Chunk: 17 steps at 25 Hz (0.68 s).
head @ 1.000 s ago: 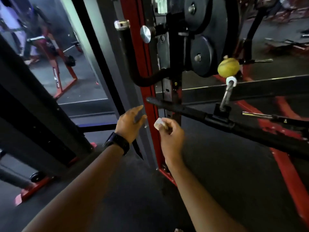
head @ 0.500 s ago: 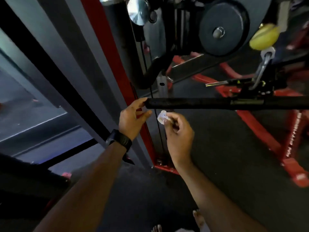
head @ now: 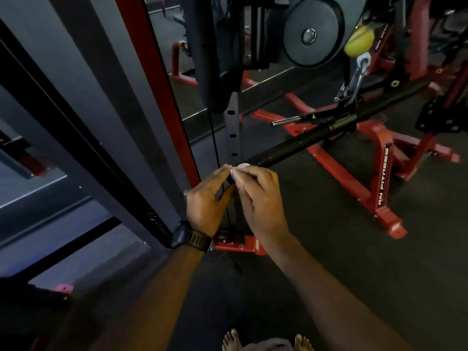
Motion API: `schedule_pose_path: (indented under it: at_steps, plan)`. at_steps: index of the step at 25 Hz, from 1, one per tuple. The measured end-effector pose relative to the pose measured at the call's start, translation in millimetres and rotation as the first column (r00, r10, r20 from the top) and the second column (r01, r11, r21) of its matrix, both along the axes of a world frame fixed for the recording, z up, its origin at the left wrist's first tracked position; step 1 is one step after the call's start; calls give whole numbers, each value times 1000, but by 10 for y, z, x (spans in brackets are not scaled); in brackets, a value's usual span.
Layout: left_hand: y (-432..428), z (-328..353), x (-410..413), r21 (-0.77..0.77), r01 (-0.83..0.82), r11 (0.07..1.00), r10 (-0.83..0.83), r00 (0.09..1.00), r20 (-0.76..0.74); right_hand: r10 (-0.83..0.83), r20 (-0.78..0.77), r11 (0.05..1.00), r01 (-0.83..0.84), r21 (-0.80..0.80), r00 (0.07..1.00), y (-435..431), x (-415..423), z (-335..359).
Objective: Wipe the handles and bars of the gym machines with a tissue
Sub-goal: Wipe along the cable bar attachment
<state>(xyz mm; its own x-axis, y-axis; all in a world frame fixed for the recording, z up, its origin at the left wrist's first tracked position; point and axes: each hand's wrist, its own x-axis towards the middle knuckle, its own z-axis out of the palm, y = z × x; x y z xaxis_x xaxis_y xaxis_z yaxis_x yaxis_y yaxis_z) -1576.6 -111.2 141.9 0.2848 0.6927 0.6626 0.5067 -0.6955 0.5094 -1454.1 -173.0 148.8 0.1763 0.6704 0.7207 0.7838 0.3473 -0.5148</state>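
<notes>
Left hand (head: 205, 198) pinches the near tip of the bar (head: 316, 140), likely to steady it, since it hangs from a clip (head: 355, 82) (so it would swing). Right hand (head: 260, 198) pinches the tissue (head: 241, 166) against that same tip, placed to wipe outward along the bar.

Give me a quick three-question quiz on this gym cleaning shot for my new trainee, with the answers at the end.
1. True or false: the right hand holds the tissue at the near end of the black bar.
2. Which wrist wears the watch? A: left. B: right. C: neither.
3. Fill in: the ball hanging above the bar is ___ in colour.
Key: 1 true; 2 A; 3 yellow.
</notes>
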Motion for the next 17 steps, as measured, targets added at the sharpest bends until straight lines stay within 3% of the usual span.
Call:
schedule_pose_path:
  at_steps: [3, 6, 7, 10, 11, 13, 14, 17]
  plan:
    - [-139, -12, 74, 27, -41, 999, 41, 999, 0, -18, 185, 1000, 17, 9, 983, -18, 368, 57]
    - [-232, 13, 160, 62, -91, 994, 91, 996, 0, -129, 17, 991, 129, -28, 992, 24, 550, 221]
    - [-258, 17, 180, 71, -99, 993, 99, 995, -3, -111, 33, 993, 112, -24, 993, 16, 493, 221]
    - [-310, -13, 205, 78, -104, 992, 106, 994, -17, 83, 297, 996, -89, 5, 951, -60, 540, 149]
    - [-328, -15, 216, 85, -120, 989, 122, 992, -20, 54, 276, 998, -57, 3, 960, -38, 677, 162]
    - [-361, -4, 244, 91, -161, 983, 164, 986, -20, -108, 52, 993, 110, -31, 993, -10, 851, 209]
    - [-368, -4, 264, 93, -166, 982, 168, 986, -15, -140, 26, 988, 141, -65, 990, -26, 829, 203]
    - [-363, -29, 270, 66, -140, 988, 140, 990, 10, 63, 294, 996, -43, -75, 954, -131, 580, 27]
